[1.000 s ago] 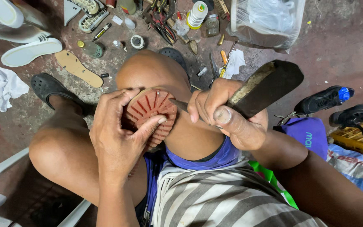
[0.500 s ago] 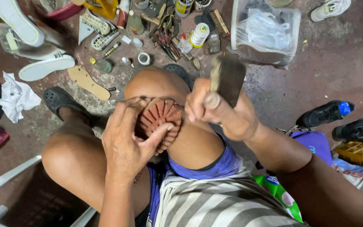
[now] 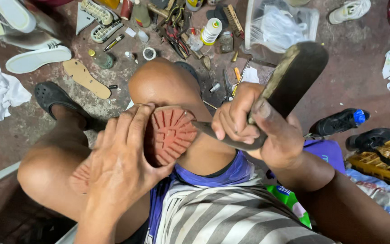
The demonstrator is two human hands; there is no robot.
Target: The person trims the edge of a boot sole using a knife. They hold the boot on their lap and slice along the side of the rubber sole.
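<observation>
Evidently, at the moment of inspection we had the reddish-brown ridged rubber sole (image 3: 171, 134) braced against our bare knee (image 3: 168, 86), tread side facing up. Our left hand (image 3: 123, 158) was clamped around it, fingers wrapped over its left edge and the thumb pressing from below. Our right hand (image 3: 258, 129) was clenched on a long dark blade (image 3: 290, 81), broad end raised, narrow tip meeting the right edge of the sole just beside the thigh.

We judged the main hazard to be a slip: the tip was working close to bare skin and to the left fingers, and rubber that gave way suddenly could send the edge into either. A shift of the knee could also twist the sole out of line and spoil the cut.

On the floor beyond lay a tan insole (image 3: 85, 77), a white shoe sole (image 3: 38, 58), a black clog (image 3: 57, 97), a black shoe (image 3: 339, 121) and scattered tools (image 3: 177, 31).
</observation>
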